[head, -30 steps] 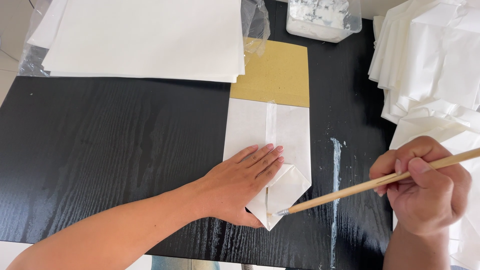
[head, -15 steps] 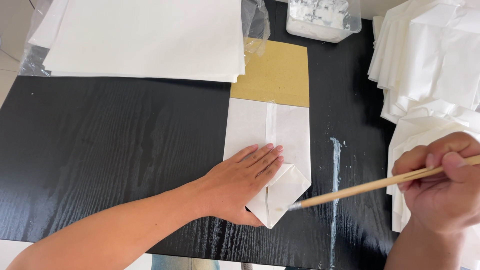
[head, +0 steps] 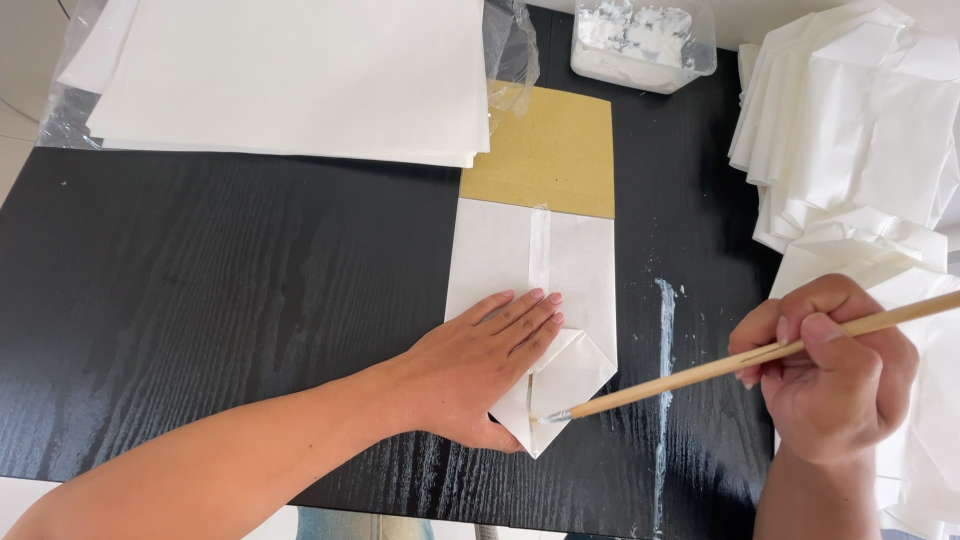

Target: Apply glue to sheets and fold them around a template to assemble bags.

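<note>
At the upper left of the frame a stack of large white paper sheets [head: 290, 75] lies on the black wood-grain table [head: 220, 290]. Low in the centre, the left hand [head: 480, 365] presses flat, fingers together, on a folded white paper bag [head: 575, 265], whose pointed bottom flap sits just right of the fingertips. A tan cardboard piece [head: 545, 150] pokes out above it. At lower right, the right hand [head: 830, 370] pinches a thin wooden brush [head: 700, 372], its tip touching the flap. A tub of white paste [head: 645, 40] and folded white bags [head: 850, 130] sit upper right.
</note>
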